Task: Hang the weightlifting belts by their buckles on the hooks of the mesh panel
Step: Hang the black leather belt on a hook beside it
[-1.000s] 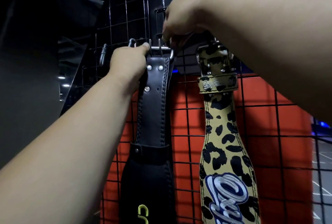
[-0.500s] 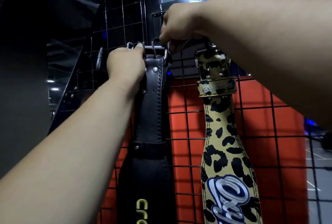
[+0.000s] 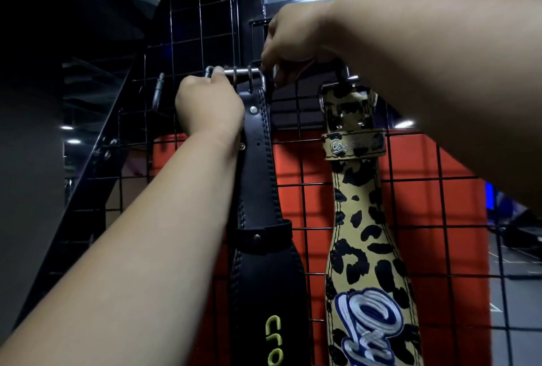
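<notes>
A black leather belt [image 3: 258,178] hangs down against the black mesh panel [image 3: 311,178], its silver buckle [image 3: 243,72] at the top. My left hand [image 3: 209,104] grips the belt's upper end just under the buckle, thumb against the buckle bar. My right hand [image 3: 293,43] pinches the buckle's right end from above; the hook there is hidden behind the fingers. To the right, a leopard-print belt [image 3: 360,219] hangs by its buckle from a hook on the panel.
A bare silver hook [image 3: 158,93] sticks out of the mesh left of the black belt. A red board [image 3: 410,189] stands behind the mesh. A dark wall and stair-like structure lie to the left, a gym floor at far right.
The black belt's strap has turned more edge-on. Both hands keep their hold at the buckle, which sits slightly lower against the mesh.
</notes>
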